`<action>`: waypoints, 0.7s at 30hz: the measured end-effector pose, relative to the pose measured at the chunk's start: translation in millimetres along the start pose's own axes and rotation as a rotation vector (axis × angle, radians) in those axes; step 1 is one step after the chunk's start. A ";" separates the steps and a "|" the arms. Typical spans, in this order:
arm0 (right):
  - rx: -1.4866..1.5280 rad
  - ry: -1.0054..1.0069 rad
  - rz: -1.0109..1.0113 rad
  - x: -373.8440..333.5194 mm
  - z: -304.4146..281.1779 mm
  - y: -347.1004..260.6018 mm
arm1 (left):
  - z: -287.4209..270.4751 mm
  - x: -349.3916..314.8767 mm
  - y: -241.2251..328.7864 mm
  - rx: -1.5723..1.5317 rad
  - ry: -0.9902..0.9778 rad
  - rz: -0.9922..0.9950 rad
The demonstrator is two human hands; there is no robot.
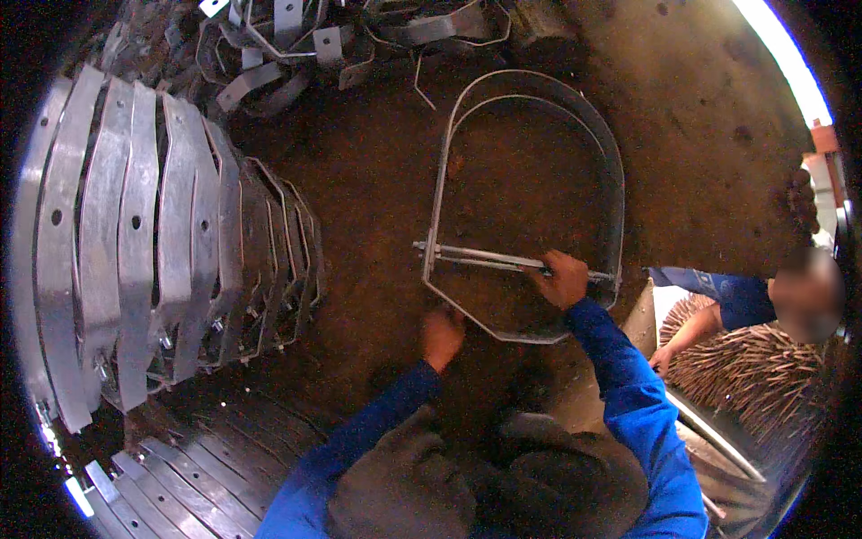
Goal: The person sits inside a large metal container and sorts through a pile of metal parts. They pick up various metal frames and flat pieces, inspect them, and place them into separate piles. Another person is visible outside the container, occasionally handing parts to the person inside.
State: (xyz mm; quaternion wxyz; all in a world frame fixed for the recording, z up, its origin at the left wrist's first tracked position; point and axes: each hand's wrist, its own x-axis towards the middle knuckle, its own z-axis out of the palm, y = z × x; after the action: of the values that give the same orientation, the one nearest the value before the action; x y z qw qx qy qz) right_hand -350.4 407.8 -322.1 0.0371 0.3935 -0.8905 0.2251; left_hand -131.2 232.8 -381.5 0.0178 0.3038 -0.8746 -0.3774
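Observation:
A large metal clevis pipe hanger [619, 171] lies on the brown surface in front of me, its rounded end away from me and its angled end nearer. A long cross bolt [480, 258] spans it from side to side. My right hand [563, 280] is closed around the bolt near its right end, inside the hanger. My left hand [442, 338] is at the lower left, close against the angled strap. Its fingers are curled, and what they hold, if anything, is hidden.
Finished-looking metal hangers [135, 225] stand in a nested row at left. Flat metal straps [193, 485] lie at lower left. More bent brackets [328, 45] are piled at the far side. At right, a co-worker's hand [663, 361] is beside a heap of rods [754, 368].

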 end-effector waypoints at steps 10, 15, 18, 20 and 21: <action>0.093 -0.046 -0.023 -8.2 0.3 11.0 | -113.6 101.5 -46.5 0.219 0.206 -0.117; 0.052 -0.073 0.090 16.5 17.2 -23.7 | -142.8 123.8 -62.1 0.227 0.096 -0.132; 0.016 -0.258 0.185 35.2 18.8 -43.1 | -126.9 103.9 -89.3 -0.008 0.241 -0.174; 0.009 -0.234 0.194 30.0 18.3 -41.3 | -139.0 82.0 -39.1 -0.071 0.316 -0.260; 0.017 -0.258 0.204 33.2 16.7 -45.9 | -139.1 70.8 -37.4 -0.035 0.359 -0.247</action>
State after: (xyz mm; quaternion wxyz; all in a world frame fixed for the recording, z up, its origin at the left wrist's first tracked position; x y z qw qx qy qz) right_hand -338.5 350.9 -311.9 -0.1038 0.3271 -0.9213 0.1827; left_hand -133.2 84.1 -321.2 0.1322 0.4705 -0.8070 -0.3315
